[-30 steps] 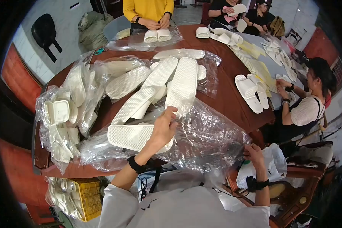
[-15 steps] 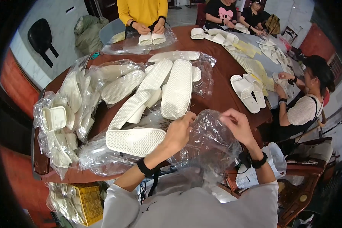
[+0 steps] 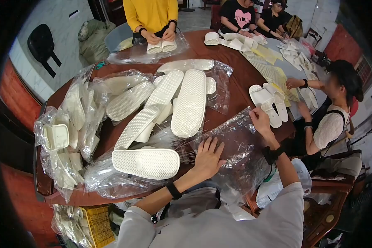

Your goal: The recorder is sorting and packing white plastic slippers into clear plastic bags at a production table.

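Observation:
My left hand (image 3: 209,160) lies open, fingers spread, on a clear plastic bag (image 3: 237,144) at the table's near edge. At the bag's far right corner my right hand (image 3: 261,122) is closed in a pinch on the film. The bag is spread out flat and looks as if nothing is in it. Left of my left hand, a white slipper (image 3: 146,164) lies sole up on more plastic film. Beyond it is a loose heap of white slippers (image 3: 189,103), mostly with patterned soles showing. A pair of white slippers (image 3: 262,97) sits just past my right hand.
Bagged slippers (image 3: 64,136) pile up along the left edge of the brown table (image 3: 223,97). Below stands a yellow crate (image 3: 98,225). Teal scissors (image 3: 100,65) lie at the back left. Several co-workers handle slippers around the table, one in a yellow top (image 3: 151,16).
The crumpled bag is now spread flatter. My left hand went from a pinch to lying open on it, and my right hand moved slightly away from me with the bag's corner.

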A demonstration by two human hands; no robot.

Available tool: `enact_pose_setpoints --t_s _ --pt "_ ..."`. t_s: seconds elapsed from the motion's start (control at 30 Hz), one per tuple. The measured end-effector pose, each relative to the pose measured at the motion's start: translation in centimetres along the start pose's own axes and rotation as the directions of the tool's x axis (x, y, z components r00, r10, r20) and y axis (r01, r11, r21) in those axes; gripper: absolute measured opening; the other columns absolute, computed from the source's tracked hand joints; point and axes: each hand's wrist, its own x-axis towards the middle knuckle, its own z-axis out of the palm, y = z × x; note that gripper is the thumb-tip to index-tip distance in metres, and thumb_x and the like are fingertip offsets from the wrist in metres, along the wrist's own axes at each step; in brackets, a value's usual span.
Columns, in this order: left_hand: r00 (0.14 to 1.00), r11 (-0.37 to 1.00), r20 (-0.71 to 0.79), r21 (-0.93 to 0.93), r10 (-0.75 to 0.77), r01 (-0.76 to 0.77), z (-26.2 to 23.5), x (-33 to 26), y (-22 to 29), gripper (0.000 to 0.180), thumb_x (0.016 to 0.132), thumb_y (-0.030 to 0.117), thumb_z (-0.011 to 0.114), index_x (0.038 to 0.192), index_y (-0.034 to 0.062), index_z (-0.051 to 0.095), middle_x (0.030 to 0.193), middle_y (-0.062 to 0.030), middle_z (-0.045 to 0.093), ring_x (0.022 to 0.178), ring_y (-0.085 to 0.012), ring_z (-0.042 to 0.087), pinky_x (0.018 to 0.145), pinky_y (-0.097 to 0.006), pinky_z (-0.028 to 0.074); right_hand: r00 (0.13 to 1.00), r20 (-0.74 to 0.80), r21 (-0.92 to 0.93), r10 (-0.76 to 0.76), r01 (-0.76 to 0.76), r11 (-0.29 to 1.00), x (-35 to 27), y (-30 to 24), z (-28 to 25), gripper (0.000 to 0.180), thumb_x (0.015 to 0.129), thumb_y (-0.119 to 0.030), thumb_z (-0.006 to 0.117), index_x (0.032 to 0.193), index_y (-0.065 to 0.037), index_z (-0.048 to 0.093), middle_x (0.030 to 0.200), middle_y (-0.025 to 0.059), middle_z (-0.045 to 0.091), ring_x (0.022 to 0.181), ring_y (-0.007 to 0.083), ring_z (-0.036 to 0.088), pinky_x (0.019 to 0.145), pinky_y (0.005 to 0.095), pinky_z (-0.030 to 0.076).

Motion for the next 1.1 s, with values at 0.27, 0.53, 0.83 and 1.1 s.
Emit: enact_pose_setpoints --t_s 0.27,0.53,0.83,1.1 --pt "1.0 0.997 -0.013 -0.073 0.006 -0.007 2.6 3.0 -0.3 0.068 0.086 0.038 0.065 0.139 0.0023 0.044 0.144 -0.0224 0.039 0.133 -0.0417 0.032 0.109 -0.055 0.025 0.913 -0.001 -0.338 -0.407 0.383 0.86 -6.5 -7.1 1.5 0.047 0.086 -0.026 0.064 0.126 -0.005 0.052 0.132 0.0268 0.044 0.127 0.0473 0.036 0.102 0.0566 0.029" --pt "0.997 0.992 -0.079 -0.124 -0.002 -0.008 2.5 4.1 -2.5 0.068 0.087 0.042 0.064 0.133 -0.0052 0.047 0.141 -0.0261 0.039 0.136 -0.0438 0.028 0.11 -0.054 0.024 0.943 0.225 -0.257 -0.245 0.3 0.919 -6.6 -4.6 5.0 0.061 0.093 -0.051 0.051 0.139 -0.012 0.046 0.146 0.0261 0.031 0.136 0.0499 0.024 0.108 0.0645 0.017" --pt "0.939 0.953 -0.163 -0.036 -0.303 0.302 2.3 4.2 -2.6 0.077 0.091 0.049 0.054 0.139 -0.0094 0.037 0.145 -0.0382 0.026 0.138 -0.0493 0.02 0.111 -0.058 0.014 0.918 0.224 -0.311 -0.326 0.384 0.869 -3.8 -3.3 6.8 0.065 0.092 -0.054 0.05 0.146 -0.019 0.036 0.149 0.0257 0.027 0.139 0.0488 0.019 0.11 0.0617 0.016" --pt "0.931 0.943 -0.188 0.057 -0.313 0.328 1.5 4.7 -1.9 0.08 0.09 0.049 0.055 0.141 -0.0094 0.034 0.145 -0.0391 0.025 0.14 -0.05 0.015 0.112 -0.06 0.01 0.899 0.358 -0.385 -0.253 0.389 0.837 1.1 -3.9 7.6 0.072 0.092 -0.061 0.044 0.15 -0.019 0.029 0.153 0.0241 0.021 0.141 0.047 0.015 0.112 0.0592 0.015"
